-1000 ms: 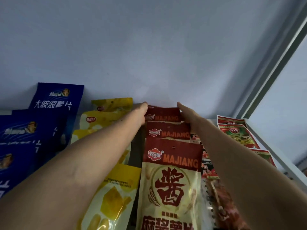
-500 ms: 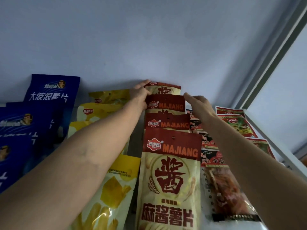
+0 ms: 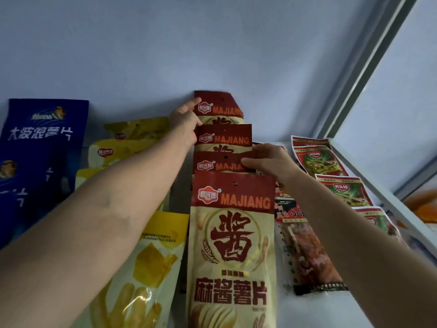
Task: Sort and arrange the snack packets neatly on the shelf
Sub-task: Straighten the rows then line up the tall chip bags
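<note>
the left hand (image 3: 186, 119) pinches the rearmost red chip bag (image 3: 218, 107), propped against the back wall; the right hand (image 3: 267, 159) pinches the third bag's (image 3: 212, 163) top. let go carelessly and that rear bag may flop forward over the row. a moment ago it sat lower, both hands at the back.

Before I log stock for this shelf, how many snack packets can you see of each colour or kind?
Red-topped MAJIANG packets: 4
Blue packets: at least 3, overlapping
Yellow packets: 4
Red-and-green packets: 4
Clear packets with dark red contents: at least 2, partly hidden by the right hand
Total: at least 17
</note>
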`<state>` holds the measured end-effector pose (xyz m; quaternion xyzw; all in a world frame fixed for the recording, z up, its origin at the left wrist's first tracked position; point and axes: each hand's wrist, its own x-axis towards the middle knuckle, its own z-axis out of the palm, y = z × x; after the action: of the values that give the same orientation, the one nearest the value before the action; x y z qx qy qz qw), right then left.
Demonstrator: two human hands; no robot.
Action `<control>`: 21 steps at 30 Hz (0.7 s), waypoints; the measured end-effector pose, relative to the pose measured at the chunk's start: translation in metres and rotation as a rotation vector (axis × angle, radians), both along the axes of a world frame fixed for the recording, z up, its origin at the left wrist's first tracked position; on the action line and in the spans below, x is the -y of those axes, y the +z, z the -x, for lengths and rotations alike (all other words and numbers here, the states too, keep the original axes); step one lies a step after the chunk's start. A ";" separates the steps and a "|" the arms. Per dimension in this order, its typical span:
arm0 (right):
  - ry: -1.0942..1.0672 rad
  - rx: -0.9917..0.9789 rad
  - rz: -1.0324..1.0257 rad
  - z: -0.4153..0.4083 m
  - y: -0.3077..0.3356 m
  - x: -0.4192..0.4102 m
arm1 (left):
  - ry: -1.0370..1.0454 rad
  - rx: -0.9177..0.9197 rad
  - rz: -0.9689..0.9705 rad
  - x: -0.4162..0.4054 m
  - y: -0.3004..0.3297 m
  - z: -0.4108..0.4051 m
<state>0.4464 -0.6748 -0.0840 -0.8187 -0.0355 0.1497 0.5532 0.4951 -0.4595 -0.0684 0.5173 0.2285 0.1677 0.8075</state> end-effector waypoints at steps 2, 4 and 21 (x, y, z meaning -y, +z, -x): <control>-0.033 0.009 0.005 0.002 0.000 -0.002 | -0.019 -0.044 -0.034 -0.001 -0.003 -0.003; -0.072 0.041 0.011 0.006 0.000 -0.001 | -0.051 -0.071 -0.093 -0.001 -0.003 -0.003; -0.064 0.240 0.184 0.154 -0.012 0.028 | -0.576 0.000 -1.105 0.046 0.009 0.215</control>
<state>0.2920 -0.7025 -0.0959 -0.8787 -0.0611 0.0357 0.4720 0.2804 -0.5056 -0.0595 0.8995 -0.0408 0.0364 0.4334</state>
